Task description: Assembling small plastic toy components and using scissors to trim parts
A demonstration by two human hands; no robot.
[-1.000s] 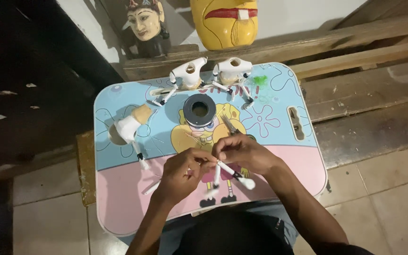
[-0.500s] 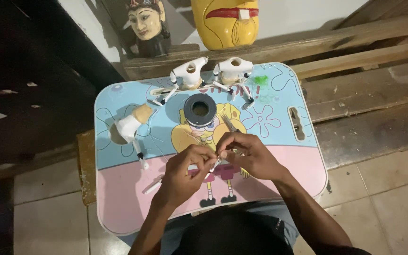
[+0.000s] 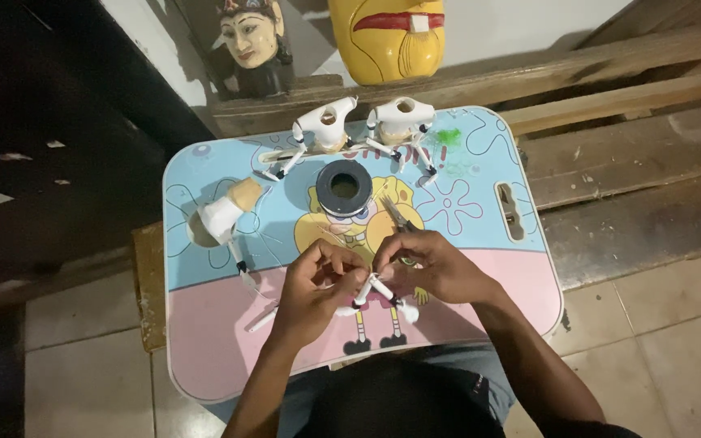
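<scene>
Head view, left hand [image 3: 311, 294] and right hand [image 3: 434, 265] each closed in a grip on white limbs [image 3: 371, 290], above bench [image 3: 204, 357], tape roll [image 3: 344, 188] far.

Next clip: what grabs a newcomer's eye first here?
Both hands, left hand and right hand, meet at the centre of the cartoon-printed lap table, pinching small white jointed sticks. Behind it, a yellow mask and a carved head sit on the wooden ledge.
</scene>
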